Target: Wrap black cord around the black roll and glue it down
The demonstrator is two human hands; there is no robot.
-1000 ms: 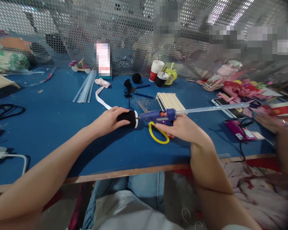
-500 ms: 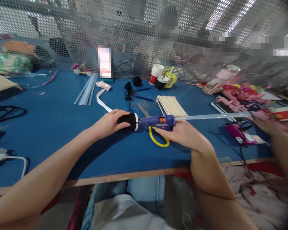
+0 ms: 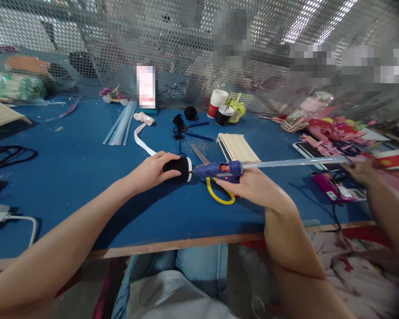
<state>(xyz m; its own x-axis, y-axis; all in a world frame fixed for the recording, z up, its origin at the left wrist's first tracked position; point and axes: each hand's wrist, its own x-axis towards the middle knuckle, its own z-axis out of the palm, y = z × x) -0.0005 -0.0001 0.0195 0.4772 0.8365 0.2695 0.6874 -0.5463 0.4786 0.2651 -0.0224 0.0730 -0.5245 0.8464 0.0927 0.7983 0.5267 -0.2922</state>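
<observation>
My left hand (image 3: 158,170) is wrapped round a black-covered cup (image 3: 175,169) with a white rim, lying on its side on the blue table. In my right hand (image 3: 252,184) is a blue glue gun (image 3: 219,170), its small light glowing red. The nozzle touches or nearly touches the cup's white rim. A long clear glue stick (image 3: 295,162) sticks out of the gun's back. Under the gun lie scissors with yellow handles (image 3: 219,197). White ribbon (image 3: 142,141) runs from a pale roll to behind my left hand.
Behind the gun stands a rack of pale wooden sticks (image 3: 239,147). Pliers (image 3: 197,133), black yarn (image 3: 190,112), paper cups (image 3: 218,99) and loose glue sticks (image 3: 121,126) lie farther back. At right, a co-worker's hand (image 3: 362,173) is near pink scraps and a phone (image 3: 314,153).
My hands, the cup and the glue gun look nearly unmoved. The co-worker's hand on the right has shifted slightly left.
</observation>
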